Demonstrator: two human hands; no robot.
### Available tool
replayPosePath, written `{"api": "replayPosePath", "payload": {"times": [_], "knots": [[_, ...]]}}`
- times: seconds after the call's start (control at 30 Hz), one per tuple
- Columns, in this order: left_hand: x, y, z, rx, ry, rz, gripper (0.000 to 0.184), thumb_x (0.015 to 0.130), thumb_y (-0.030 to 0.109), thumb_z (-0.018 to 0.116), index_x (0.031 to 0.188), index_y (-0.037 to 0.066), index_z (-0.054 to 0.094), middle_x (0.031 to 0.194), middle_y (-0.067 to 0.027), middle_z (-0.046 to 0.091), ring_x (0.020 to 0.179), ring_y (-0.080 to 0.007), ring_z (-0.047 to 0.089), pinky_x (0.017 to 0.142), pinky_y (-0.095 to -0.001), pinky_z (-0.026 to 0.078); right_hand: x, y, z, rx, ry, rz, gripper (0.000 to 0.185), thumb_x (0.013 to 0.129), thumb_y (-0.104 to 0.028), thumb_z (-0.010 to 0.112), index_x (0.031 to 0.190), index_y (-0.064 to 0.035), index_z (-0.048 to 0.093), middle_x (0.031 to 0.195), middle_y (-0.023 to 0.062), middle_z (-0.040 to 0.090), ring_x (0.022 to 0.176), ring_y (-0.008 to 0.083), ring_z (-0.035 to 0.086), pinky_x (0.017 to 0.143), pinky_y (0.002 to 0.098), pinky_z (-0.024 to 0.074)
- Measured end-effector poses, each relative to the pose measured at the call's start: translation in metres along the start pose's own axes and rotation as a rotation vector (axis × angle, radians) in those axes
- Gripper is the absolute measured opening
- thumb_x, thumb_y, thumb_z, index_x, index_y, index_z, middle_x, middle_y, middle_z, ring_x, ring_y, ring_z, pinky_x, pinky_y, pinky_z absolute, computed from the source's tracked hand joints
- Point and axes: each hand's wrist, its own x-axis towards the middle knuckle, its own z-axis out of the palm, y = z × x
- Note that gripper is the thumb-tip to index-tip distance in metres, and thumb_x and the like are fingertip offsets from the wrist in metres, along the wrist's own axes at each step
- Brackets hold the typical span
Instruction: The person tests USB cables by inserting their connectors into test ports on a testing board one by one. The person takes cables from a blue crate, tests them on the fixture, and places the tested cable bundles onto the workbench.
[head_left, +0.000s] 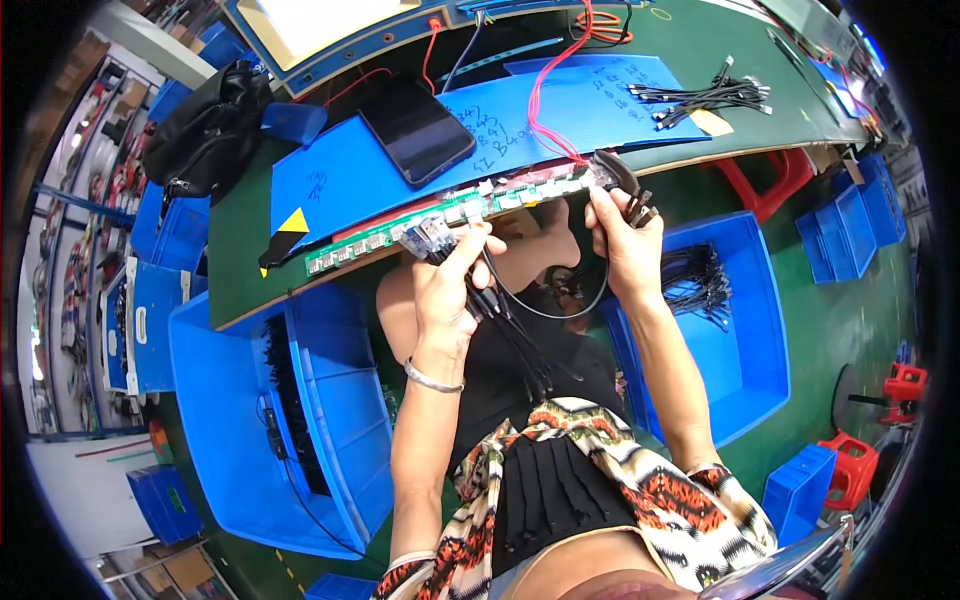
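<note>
My left hand (450,285) is closed around a bunch of black cables (515,335) with silvery connector ends, which hang down over my lap. A single cable loops from there across to my right hand (628,245), whose fingers are wrapped round several black cable ends (640,208) at the right end of the board. The long green circuit board (375,243) runs along the table's front edge, just beyond both hands. Red wires (537,100) reach its right end, close to my right fingertips.
A black phone (418,130) lies on a blue sheet (590,95). More black cables (705,97) lie at its right. Blue bins (750,330) stand under the table on both sides, with cables inside. A black bag (205,130) is at the left.
</note>
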Motion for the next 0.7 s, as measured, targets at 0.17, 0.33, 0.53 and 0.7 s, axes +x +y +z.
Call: {"api": "replayPosePath", "payload": {"times": [0.17, 0.33, 0.53, 0.7], "knots": [[0.001, 0.0, 0.0, -0.003, -0.005, 0.0, 0.012, 0.078, 0.012, 0.059, 0.085, 0.002, 0.058, 0.068, -0.0046, 0.059, 0.045, -0.0053, 0.041, 0.044, -0.0195, 0.033, -0.001, 0.009, 0.0, -0.176, 0.01, -0.101, 0.024, 0.082, -0.017, 0.056, 0.061, -0.0061, 0.054, 0.051, -0.0065, 0.044, 0.042, -0.0002, 0.032, 0.039, 0.0167, 0.0219], [0.0, -0.001, 0.0, -0.012, 0.001, -0.003, 0.013, 0.077, 0.012, 0.06, 0.085, 0.001, 0.059, 0.068, -0.0051, 0.059, 0.045, -0.0055, 0.041, 0.044, -0.0187, 0.034, 0.001, 0.012, 0.001, -0.281, 0.013, -0.299, 0.026, 0.082, -0.017, 0.057, 0.059, -0.0057, 0.054, 0.051, -0.0066, 0.043, 0.043, -0.0006, 0.034, 0.039, 0.0168, 0.022], [0.002, -0.002, -0.002, -0.021, -0.01, 0.002, 0.016, 0.077, 0.012, 0.06, 0.088, 0.0, 0.059, 0.068, -0.0056, 0.059, 0.045, -0.0056, 0.043, 0.044, -0.0187, 0.036, 0.0, -0.009, -0.002, -0.423, -0.058, -0.052, 0.023, 0.078, -0.014, 0.061, 0.061, -0.001, 0.055, 0.053, -0.005, 0.047, 0.052, 0.002, 0.039, 0.048, 0.0199, 0.0331], [0.002, -0.002, -0.004, -0.015, -0.022, 0.004, 0.017, 0.078, 0.013, 0.06, 0.088, -0.001, 0.058, 0.068, -0.006, 0.059, 0.044, -0.0054, 0.043, 0.044, -0.0185, 0.037, 0.002, 0.001, -0.007, -0.474, -0.081, -0.296, 0.017, 0.08, -0.015, 0.059, 0.071, -0.0017, 0.063, 0.052, -0.0044, 0.047, 0.052, 0.0025, 0.04, 0.048, 0.0197, 0.0335]]}}
